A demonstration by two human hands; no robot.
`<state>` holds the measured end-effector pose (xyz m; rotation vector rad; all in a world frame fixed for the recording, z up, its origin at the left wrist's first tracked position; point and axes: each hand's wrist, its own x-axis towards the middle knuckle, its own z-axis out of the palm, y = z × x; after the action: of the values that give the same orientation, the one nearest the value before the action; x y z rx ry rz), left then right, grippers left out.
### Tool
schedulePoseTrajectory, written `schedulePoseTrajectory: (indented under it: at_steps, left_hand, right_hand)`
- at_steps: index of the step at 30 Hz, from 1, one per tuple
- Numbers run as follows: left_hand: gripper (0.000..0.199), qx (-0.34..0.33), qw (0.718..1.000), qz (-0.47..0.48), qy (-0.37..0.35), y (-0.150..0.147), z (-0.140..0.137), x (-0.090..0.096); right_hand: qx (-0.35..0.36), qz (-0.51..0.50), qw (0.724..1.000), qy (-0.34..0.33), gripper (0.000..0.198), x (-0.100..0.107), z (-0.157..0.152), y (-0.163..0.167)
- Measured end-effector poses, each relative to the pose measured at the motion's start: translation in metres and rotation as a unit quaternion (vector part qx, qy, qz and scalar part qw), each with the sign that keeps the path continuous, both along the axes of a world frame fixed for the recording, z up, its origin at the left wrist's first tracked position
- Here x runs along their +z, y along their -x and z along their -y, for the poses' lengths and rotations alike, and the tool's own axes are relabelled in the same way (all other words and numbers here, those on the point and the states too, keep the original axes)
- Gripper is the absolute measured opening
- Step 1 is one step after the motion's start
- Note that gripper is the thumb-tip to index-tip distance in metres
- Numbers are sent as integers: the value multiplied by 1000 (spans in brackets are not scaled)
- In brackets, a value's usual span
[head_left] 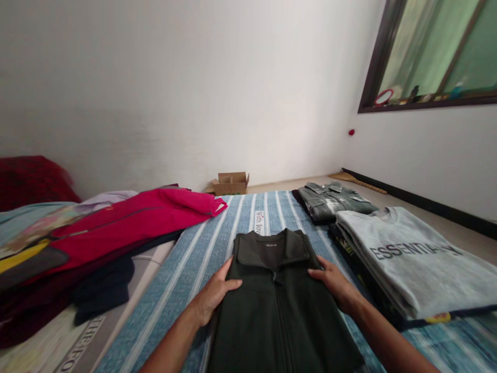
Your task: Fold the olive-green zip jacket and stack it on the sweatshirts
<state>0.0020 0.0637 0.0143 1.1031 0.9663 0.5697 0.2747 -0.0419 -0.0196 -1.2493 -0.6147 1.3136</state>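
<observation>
A dark green zip-up jacket point(258, 311), folded into a rectangle with its collar at the far end, lies in front of me on a blue striped bedspread point(174, 290). My left hand point(217, 290) grips its left edge near the shoulder, thumb on top and fingers partly hidden beneath. On the opposite edge, my right hand point(334, 282) holds the jacket the same way. The zip runs down the middle, with its pull just below the collar.
At right lie a stack of folded shirts topped by a grey T-shirt point(407, 259) and a folded grey-green jacket point(334, 199). Loose clothes with a red jacket point(135, 215) are heaped at left. A cardboard box point(232, 184) stands beyond the bed by the wall.
</observation>
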Motion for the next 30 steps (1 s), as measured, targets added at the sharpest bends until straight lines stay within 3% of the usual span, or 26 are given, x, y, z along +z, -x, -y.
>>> schedulePoseTrajectory:
  at_steps: [9, 16, 23, 30]
  left_hand:
    - [91, -3, 1000, 20, -3, -12, 0, 28]
    - [88, -13, 996, 56, -66, -48, -16, 62]
    - [86, -39, 983, 106, -147, -139, -59, 102]
    - [77, -45, 958, 175, -222, -254, -127, 115]
  right_hand:
    - [70, 66, 995, -30, 59, 62, -8, -2]
    - [82, 105, 990, -54, 56, 113, -21, -45]
    - [48, 201, 977, -50, 50, 171, -65, -135]
    - [-11, 277, 961, -20, 46, 205, -120, -238]
